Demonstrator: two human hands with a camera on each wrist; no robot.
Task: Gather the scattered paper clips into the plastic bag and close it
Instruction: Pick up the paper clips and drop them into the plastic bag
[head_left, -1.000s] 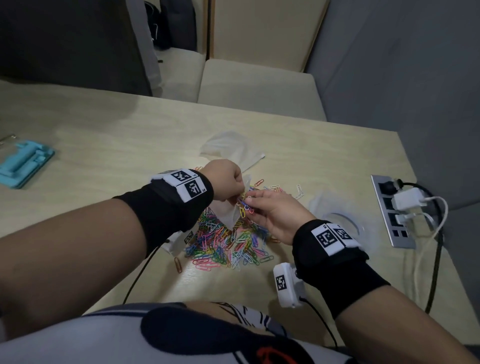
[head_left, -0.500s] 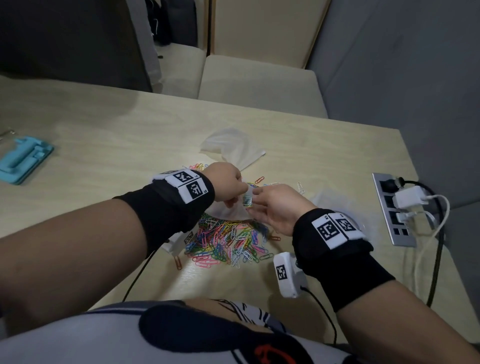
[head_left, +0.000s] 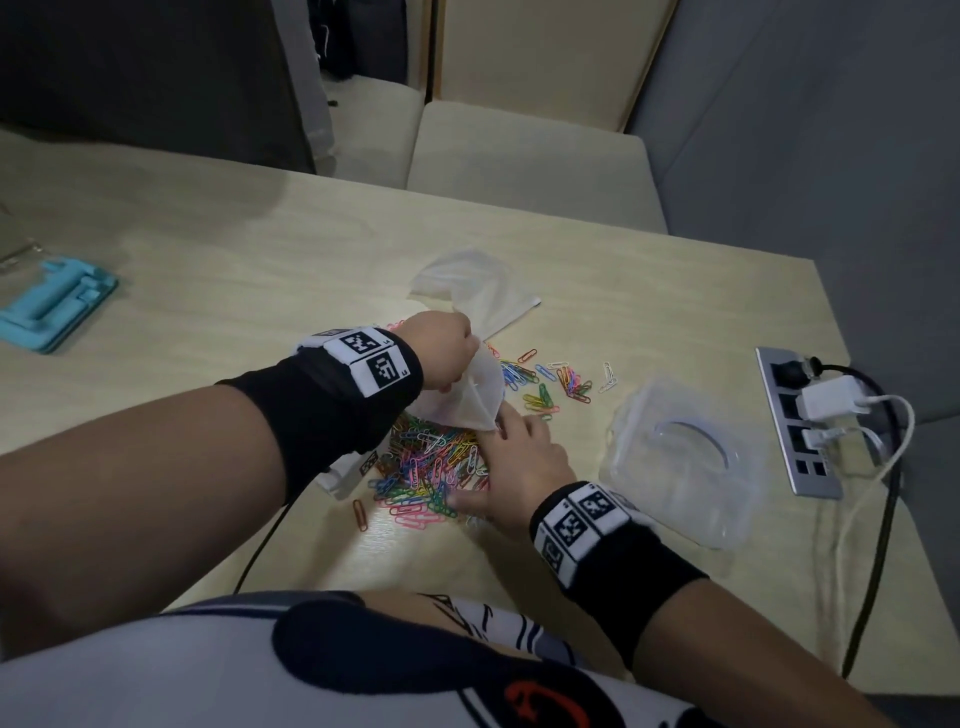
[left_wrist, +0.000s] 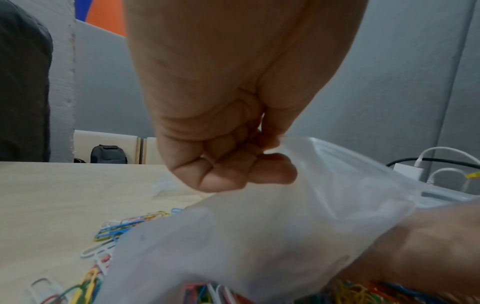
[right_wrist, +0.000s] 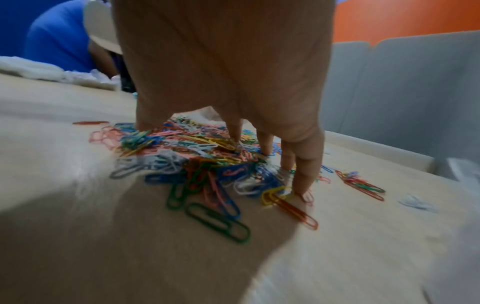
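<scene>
A heap of coloured paper clips (head_left: 426, 467) lies on the wooden table (head_left: 260, 270), with a smaller scatter of clips (head_left: 550, 382) behind it. My left hand (head_left: 452, 358) pinches the rim of a clear plastic bag (head_left: 480, 395) and holds it hanging just above the heap; the left wrist view shows the left hand's curled fingers (left_wrist: 233, 164) on the bag (left_wrist: 259, 236). My right hand (head_left: 514, 462) lies on the heap's right side. In the right wrist view its spread, straight fingers (right_wrist: 301, 181) touch the clips (right_wrist: 194, 156).
A second crumpled clear bag (head_left: 472, 286) lies behind my left hand. A clear plastic package (head_left: 685, 457) sits to the right, then a power strip (head_left: 795, 421) with chargers and cables. A blue stand (head_left: 52, 306) lies far left. Chairs stand beyond the table.
My right hand left the bag's mouth and dropped onto the heap of clips. My left hand kept its hold on the bag.
</scene>
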